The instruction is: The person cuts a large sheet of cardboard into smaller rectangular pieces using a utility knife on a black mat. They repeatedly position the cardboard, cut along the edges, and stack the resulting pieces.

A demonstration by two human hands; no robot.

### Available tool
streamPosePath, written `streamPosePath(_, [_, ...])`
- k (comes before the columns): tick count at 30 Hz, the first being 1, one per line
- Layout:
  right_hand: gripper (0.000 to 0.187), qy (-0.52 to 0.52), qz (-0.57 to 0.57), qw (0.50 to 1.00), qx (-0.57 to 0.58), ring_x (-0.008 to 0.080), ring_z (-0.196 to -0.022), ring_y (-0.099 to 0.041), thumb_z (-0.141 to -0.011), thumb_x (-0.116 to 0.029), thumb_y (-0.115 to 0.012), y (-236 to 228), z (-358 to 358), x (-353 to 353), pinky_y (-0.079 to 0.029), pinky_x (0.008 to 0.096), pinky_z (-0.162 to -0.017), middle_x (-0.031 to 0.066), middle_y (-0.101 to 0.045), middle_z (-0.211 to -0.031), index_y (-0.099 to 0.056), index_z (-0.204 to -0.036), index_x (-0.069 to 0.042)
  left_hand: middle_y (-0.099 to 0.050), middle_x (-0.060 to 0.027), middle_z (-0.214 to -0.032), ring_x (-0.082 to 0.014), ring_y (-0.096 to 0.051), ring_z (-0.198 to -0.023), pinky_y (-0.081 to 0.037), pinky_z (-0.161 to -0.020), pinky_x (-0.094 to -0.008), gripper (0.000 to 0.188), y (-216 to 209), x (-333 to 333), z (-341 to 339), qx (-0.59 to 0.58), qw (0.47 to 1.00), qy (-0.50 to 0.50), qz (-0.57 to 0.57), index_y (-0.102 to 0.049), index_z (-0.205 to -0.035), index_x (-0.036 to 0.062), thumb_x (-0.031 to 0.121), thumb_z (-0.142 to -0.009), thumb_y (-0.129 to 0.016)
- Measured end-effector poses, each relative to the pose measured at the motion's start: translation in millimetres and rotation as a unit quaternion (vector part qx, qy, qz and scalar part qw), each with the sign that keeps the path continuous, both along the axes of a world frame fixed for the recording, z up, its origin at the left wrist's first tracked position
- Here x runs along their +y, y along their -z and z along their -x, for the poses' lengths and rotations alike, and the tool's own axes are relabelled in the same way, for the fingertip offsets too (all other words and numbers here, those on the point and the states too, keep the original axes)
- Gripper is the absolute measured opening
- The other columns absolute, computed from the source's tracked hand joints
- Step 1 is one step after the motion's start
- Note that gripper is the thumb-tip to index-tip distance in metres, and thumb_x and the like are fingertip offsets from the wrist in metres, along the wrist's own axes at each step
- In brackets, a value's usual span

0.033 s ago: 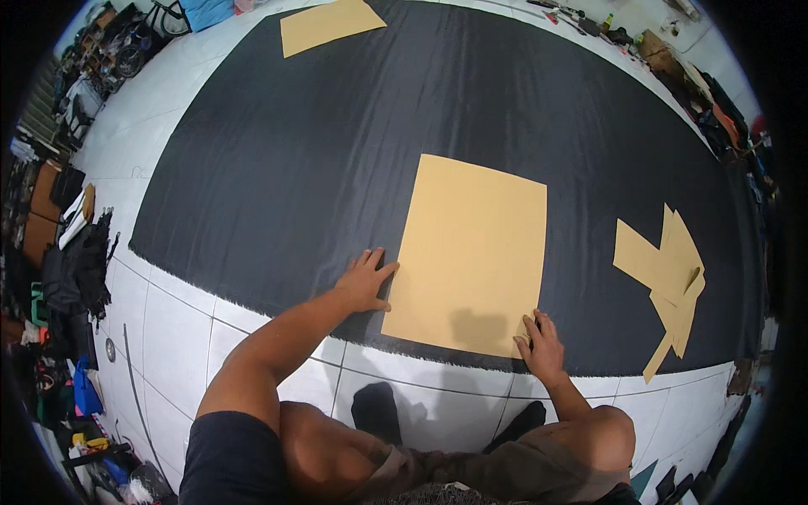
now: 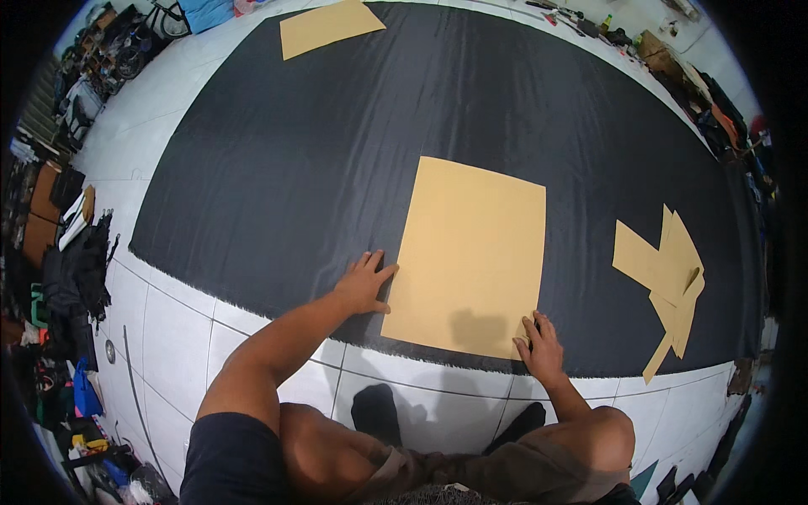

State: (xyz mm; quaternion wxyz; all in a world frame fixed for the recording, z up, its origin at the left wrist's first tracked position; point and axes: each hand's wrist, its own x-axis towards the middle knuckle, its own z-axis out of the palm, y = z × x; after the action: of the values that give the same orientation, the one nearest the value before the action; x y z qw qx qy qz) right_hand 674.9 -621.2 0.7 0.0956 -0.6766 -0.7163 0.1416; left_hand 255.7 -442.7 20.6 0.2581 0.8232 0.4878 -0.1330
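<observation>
The rectangular tan paper sheet (image 2: pixel 467 261), lying on the black fabric (image 2: pixel 295 168) just beside the fabric's frayed near edge, could skew or ruck it if the left hand (image 2: pixel 364 283), fingers spread wide, and the right hand (image 2: pixel 542 347), loosely splayed, press unevenly.

Carrier: white tiled floor (image 2: pixel 135 160), on which I see a black cloth (image 2: pixel 278 185) spread wide, its frayed near edge crossing the lower frame. Directly on the cloth: large tan sheet (image 2: pixel 467 252), centre; second tan sheet (image 2: pixel 331 29), upper left; overlapping tan pieces (image 2: pixel 680 273), right of frame, one strip reaching the cloth's near edge. My left hand (image 2: pixel 364 284) rests on the cloth, fingers spread, by the central sheet's left edge.
</observation>
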Motion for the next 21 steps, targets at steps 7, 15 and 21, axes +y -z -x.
streamPosePath(7, [0.053,0.000,0.006,1.000,-0.018,0.0396,-0.136,-0.044,-0.090,-0.033,-0.071,-1,8,2,-0.046,0.0478,-0.106,0.0170,-0.046,-0.147,-0.057,-0.136,-0.011,-0.020,-0.0203,-0.162,-0.0450,-0.022,-0.148,-0.029,-0.118,-0.0553,0.101,3,2,12,0.003,1.000,0.005,-0.006,-0.034,-0.154,0.0240,0.041,-0.070,-0.087])
streamPosePath(15, [0.052,0.042,0.085,0.995,0.032,0.0340,-0.139,-0.042,-0.092,-0.036,-0.066,5,-1,-3,-0.047,0.0443,-0.106,0.0159,-0.043,-0.149,-0.055,-0.138,-0.013,-0.019,-0.0227,-0.162,-0.0447,-0.019,-0.149,-0.026,-0.120,-0.0523,0.096,0,8,6,-0.040,0.999,0.005,0.023,-0.038,-0.152,0.0190,0.037,-0.071,-0.088])
streamPosePath(21, [0.053,0.011,0.044,0.999,0.029,0.0342,-0.139,-0.041,-0.094,-0.038,-0.065,9,-11,3,-0.048,0.0456,-0.104,0.0154,-0.045,-0.147,-0.052,-0.140,-0.014,-0.018,-0.0250,-0.161,-0.0457,-0.021,-0.148,-0.030,-0.118,-0.0531,0.103,-8,2,0,-0.002,1.000,0.000,-0.005,-0.041,-0.149,0.0162,0.042,-0.064,-0.092])
